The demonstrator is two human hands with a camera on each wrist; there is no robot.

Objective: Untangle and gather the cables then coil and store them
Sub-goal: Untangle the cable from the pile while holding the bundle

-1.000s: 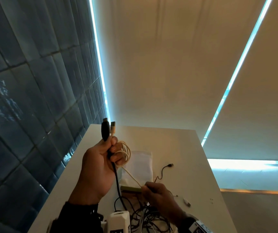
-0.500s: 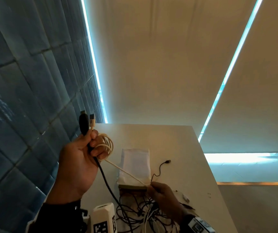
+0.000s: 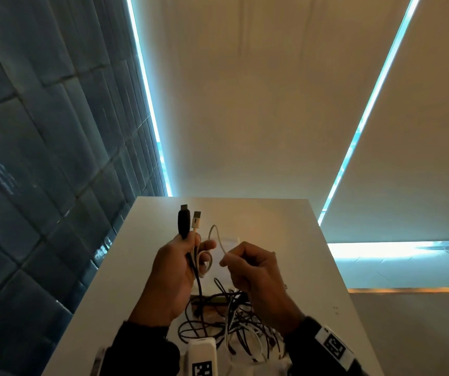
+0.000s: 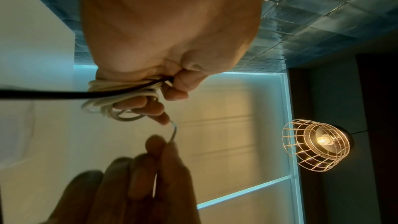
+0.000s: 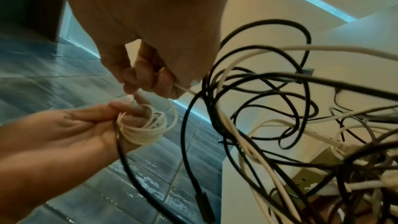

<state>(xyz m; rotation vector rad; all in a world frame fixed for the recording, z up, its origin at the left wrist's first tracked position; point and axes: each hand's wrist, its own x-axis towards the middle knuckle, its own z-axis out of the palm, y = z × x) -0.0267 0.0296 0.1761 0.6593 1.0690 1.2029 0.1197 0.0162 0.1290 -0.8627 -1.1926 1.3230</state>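
My left hand (image 3: 188,256) is raised over the white table (image 3: 285,226) and grips two cables: a black one with a fat black plug (image 3: 183,223) and a cream one with a USB plug (image 3: 196,219), both pointing up. Several cream turns (image 5: 142,130) are wound round its fingers (image 4: 137,106). My right hand (image 3: 234,260) is close beside it, pinching the free cream strand (image 3: 218,237), which arches between the hands. A tangle of black and white cables (image 3: 231,321) lies on the table beneath both hands.
A flat white pouch (image 3: 227,270) lies on the table behind the hands, mostly hidden. A dark tiled wall (image 3: 41,185) runs along the table's left side. A wire-cage lamp (image 4: 316,144) is lit in the left wrist view. A white tagged device (image 3: 201,356) sits at my left wrist.
My right hand has risen from the tangle on the table to just beside my left hand, bringing the cream strand up in a loop. The left hand has shifted right.
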